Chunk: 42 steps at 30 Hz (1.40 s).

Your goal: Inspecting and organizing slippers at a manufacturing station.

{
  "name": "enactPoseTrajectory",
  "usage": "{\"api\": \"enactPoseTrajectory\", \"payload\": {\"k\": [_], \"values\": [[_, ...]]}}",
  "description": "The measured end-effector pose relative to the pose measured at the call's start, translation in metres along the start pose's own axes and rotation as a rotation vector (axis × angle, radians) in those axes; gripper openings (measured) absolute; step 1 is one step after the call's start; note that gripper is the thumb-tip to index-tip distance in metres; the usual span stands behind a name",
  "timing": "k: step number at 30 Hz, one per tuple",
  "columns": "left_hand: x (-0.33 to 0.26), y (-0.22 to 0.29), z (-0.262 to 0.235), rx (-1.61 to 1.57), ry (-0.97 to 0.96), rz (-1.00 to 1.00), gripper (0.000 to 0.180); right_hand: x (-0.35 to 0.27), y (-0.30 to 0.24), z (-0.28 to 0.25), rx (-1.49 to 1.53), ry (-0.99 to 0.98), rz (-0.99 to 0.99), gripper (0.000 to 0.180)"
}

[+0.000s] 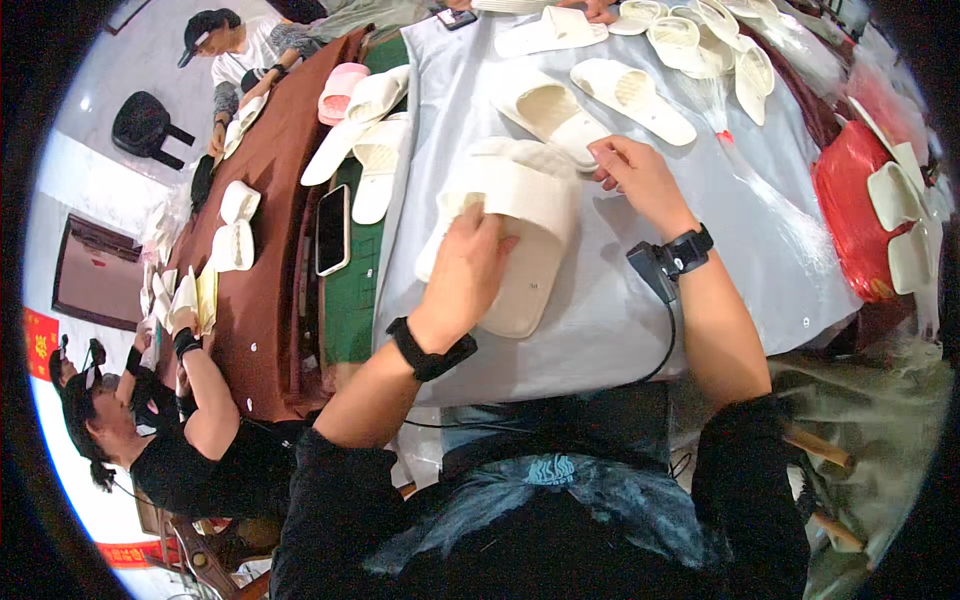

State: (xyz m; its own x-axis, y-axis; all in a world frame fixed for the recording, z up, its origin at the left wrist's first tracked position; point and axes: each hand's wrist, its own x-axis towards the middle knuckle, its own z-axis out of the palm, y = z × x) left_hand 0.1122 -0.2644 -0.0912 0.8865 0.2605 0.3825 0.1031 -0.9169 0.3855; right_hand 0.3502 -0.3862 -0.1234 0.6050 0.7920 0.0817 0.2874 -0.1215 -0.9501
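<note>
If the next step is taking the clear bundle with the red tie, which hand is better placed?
Probably the right hand: it is nearer the bundle, though whether it pinches something is unclear. The left hand is farther, at the large slipper.

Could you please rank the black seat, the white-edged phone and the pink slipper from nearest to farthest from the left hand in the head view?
From the left hand:
1. White-edged phone: to its left.
2. Pink slipper: upper left.
3. Black seat: far upper left.
</note>
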Motion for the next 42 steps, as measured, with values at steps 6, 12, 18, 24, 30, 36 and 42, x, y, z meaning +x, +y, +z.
{"api": "enactPoseTrajectory", "payload": {"k": [6,12,18,24,30,36,42], "values": [[0.006,0.01,-0.019,0.083,-0.241,-0.13,0.036,-0.001,0.003,0.01,-0.033,-0.02,-0.15,0.035],[0.023,-0.026,-0.067,-0.074,-0.108,-0.157,0.032,-0.003,-0.002,0.015,-0.094,-0.122,-0.153,0.039],[0.062,-0.073,-0.049,-0.02,-0.028,0.21,0.061,-0.009,-0.006,0.023,-0.159,-0.242,-0.296,0.062],[0.07,-0.09,-0.028,0.019,-0.335,0.206,0.066,-0.009,-0.005,0.025,-0.145,-0.238,-0.207,0.066],[0.026,-0.044,-0.035,0.401,-0.443,0.039,0.065,-0.009,-0.004,0.027,-0.174,-0.219,-0.131,0.064],[0.009,-0.042,-0.062,0.142,-0.279,0.11,0.072,-0.01,-0.007,0.028,-0.057,-0.263,-0.168,0.065],[0.025,-0.072,-0.042,-0.158,-0.246,0.199,0.08,-0.011,-0.01,0.031,-0.056,-0.328,-0.208,0.062]]}}
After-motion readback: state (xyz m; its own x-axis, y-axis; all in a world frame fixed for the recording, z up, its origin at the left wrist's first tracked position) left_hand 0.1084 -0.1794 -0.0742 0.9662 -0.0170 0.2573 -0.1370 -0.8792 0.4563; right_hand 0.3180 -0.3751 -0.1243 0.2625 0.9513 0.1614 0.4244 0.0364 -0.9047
